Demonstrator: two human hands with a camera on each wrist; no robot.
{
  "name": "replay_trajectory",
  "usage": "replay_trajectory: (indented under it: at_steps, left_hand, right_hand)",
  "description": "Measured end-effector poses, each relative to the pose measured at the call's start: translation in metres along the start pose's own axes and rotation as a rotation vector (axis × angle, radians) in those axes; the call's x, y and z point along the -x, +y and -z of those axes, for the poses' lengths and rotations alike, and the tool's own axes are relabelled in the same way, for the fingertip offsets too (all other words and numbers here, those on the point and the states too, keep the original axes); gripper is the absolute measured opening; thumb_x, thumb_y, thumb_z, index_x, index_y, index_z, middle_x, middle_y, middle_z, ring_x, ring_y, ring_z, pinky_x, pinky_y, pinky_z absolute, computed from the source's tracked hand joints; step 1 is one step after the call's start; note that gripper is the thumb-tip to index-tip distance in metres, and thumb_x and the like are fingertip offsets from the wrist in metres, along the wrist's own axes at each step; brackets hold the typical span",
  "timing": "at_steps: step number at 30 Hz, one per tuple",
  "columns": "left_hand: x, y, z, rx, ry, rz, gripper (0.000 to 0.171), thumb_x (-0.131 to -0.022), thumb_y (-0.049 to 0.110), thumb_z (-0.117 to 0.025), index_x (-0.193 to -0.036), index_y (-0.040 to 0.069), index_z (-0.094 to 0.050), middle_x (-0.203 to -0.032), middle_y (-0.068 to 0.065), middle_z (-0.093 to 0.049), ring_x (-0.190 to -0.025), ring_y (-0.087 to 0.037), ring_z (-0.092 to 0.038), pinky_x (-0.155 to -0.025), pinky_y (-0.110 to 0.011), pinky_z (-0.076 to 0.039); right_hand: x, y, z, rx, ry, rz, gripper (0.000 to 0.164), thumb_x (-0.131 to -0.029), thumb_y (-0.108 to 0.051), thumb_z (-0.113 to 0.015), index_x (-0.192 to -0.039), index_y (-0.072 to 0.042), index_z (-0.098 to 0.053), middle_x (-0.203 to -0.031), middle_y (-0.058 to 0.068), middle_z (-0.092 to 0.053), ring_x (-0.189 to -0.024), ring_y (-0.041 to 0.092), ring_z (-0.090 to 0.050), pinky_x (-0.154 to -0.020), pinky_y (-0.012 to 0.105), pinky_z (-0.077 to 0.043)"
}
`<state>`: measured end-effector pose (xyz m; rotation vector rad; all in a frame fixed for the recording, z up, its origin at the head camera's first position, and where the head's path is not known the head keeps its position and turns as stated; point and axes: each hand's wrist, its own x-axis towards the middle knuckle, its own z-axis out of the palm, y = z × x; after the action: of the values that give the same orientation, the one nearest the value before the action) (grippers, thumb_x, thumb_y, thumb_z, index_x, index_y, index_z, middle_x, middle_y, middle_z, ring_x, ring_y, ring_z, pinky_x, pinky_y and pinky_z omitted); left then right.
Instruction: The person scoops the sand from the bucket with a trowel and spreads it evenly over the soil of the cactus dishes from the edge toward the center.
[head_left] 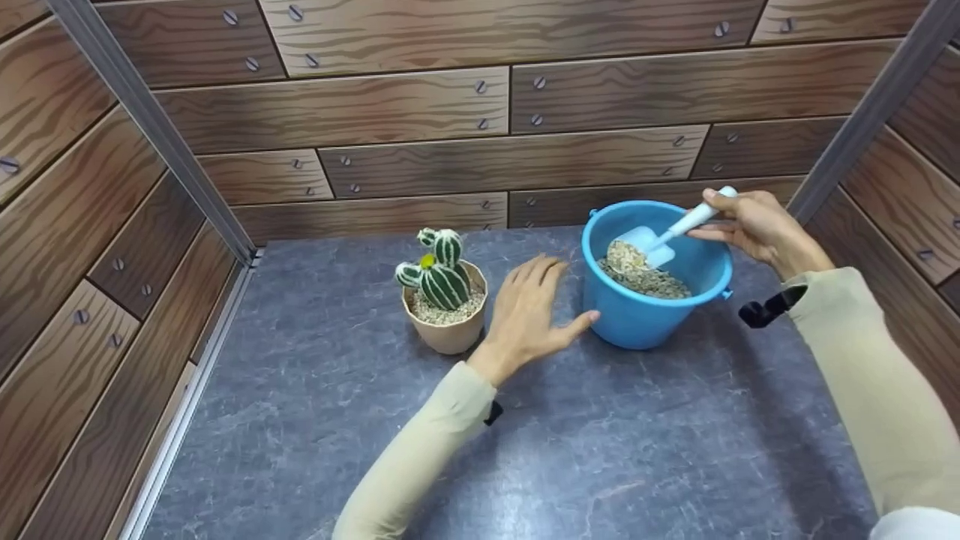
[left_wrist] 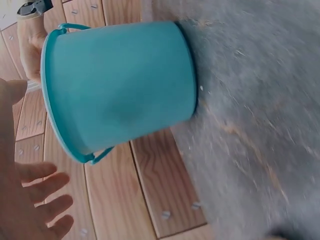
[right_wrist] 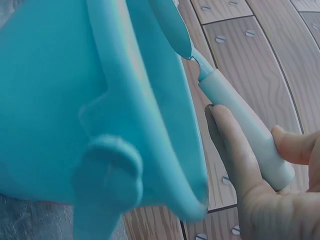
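My right hand [head_left: 765, 229] holds a small light-blue shovel [head_left: 694, 219] by its pale handle, thumb on one side and fingers on the other. Its blade, heaped with pale gravel [head_left: 628, 256], is tilted inside the blue bucket [head_left: 637, 319], over more gravel [head_left: 652, 283] lying in there. In the right wrist view the handle [right_wrist: 245, 125] rests along the fingers beside the bucket's rim. My left hand [head_left: 525, 311] holds nothing, fingers extended between the bucket and a potted cactus [head_left: 446, 281]; its thumb points at the bucket's side.
The cactus stands in a tan pot [head_left: 448, 337] with gravel around its base. Wood-patterned walls [head_left: 420, 169] enclose the grey marbled tabletop [head_left: 315, 420] at the back and sides. A metal strip [head_left: 191, 405] runs along the left edge.
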<state>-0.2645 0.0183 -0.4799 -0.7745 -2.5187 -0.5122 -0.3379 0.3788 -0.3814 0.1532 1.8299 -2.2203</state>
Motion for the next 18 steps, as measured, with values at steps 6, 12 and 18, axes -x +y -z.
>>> replay_trajectory:
  at_steps: [6,12,18]
  left_hand:
    - [0.015,-0.009,0.01,-0.126,0.047,-0.026,0.071,-0.093,0.08,-0.056,-0.121,0.016,-0.068,-0.114,0.0,-0.07,-0.105,-0.02,-0.062,-0.093,-0.036,-0.053]
    - [0.029,-0.021,0.018,-0.168,0.071,-0.021,0.069,-0.093,0.079,-0.058,-0.118,0.016,-0.068,-0.112,-0.001,-0.07,-0.103,-0.021,-0.062,-0.094,-0.037,-0.053]
    - [0.042,-0.033,0.024,-0.178,0.075,0.0,0.069,-0.092,0.076,-0.062,-0.122,0.013,-0.069,-0.118,-0.004,-0.071,-0.11,-0.024,-0.065,-0.099,-0.04,-0.054]
  right_hand:
    - [-0.001,-0.002,-0.009,-0.026,0.004,0.021,0.018,-0.106,-0.021,-0.066,-0.104,-0.004,-0.071,-0.1,0.011,-0.072,-0.093,0.027,-0.081,-0.095,0.038,-0.063]
    - [-0.004,-0.002,-0.019,-0.033,0.004,0.044,0.016,-0.106,-0.021,-0.066,-0.106,-0.004,-0.068,-0.098,0.012,-0.073,-0.091,0.028,-0.081,-0.093,0.038,-0.064]
    - [-0.005,-0.001,-0.027,-0.055,0.003,0.069,0.018,-0.107,-0.019,-0.064,-0.102,-0.003,-0.069,-0.095,0.014,-0.076,-0.089,0.027,-0.082,-0.091,0.037,-0.064]
